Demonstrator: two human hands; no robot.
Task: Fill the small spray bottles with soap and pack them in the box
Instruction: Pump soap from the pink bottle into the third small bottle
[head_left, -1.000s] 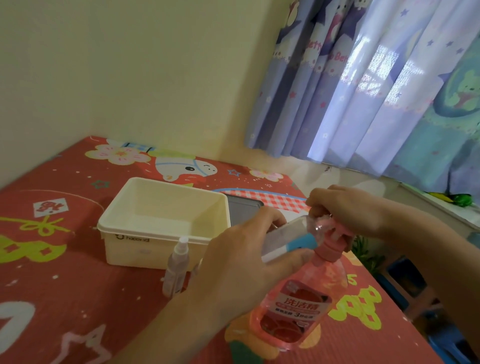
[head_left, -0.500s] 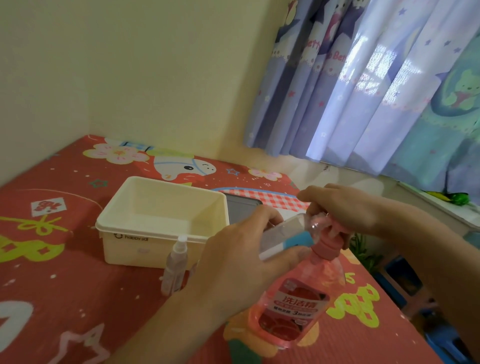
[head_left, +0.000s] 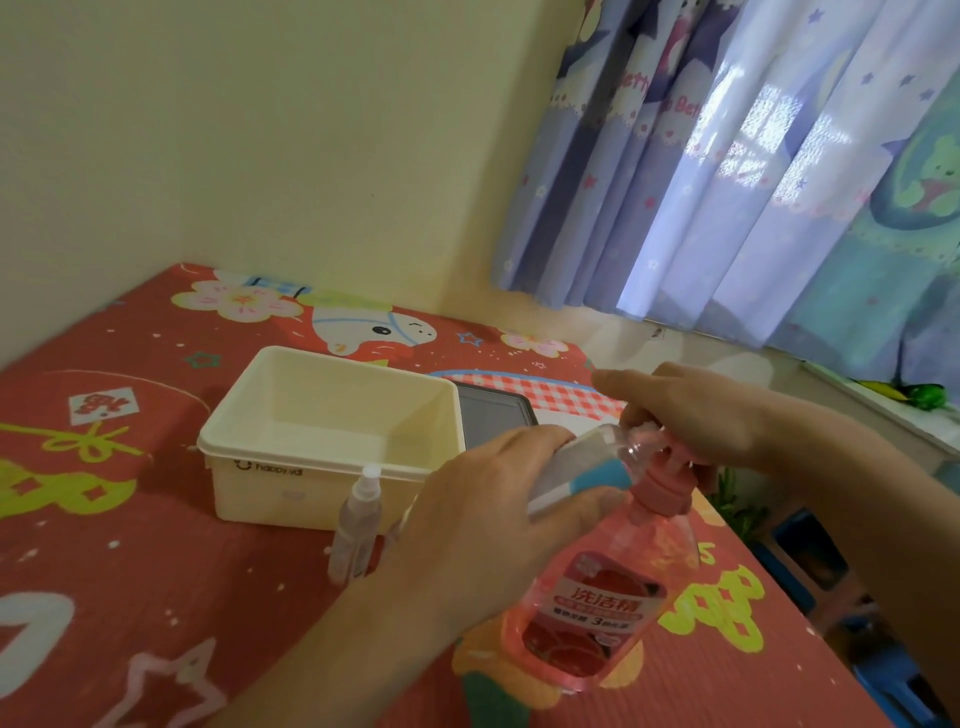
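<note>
Pink soap bottle (head_left: 587, 618) labelled 洗洁精, cream box (head_left: 291, 467) marked "happy", left hand (head_left: 483, 525) fingers gripping clear small spray bottle (head_left: 582, 467) tilted at pump, right hand (head_left: 691, 415) curled on pump (head_left: 667, 480).

Two small spray bottles (head_left: 358, 519) (head_left: 576, 467), one pink soap bottle (head_left: 592, 618), one cream box (head_left: 322, 436), two hands (head_left: 483, 525) (head_left: 696, 415).

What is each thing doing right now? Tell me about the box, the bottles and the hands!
Box: open, nothing seen inside.
Small spray bottle: upright, capped, beside the box.
Held small bottle: tilted toward the pump.
Soap bottle: upright, holds pink soap.
Left hand: grips held small bottle.
Right hand: on the pump.
</note>
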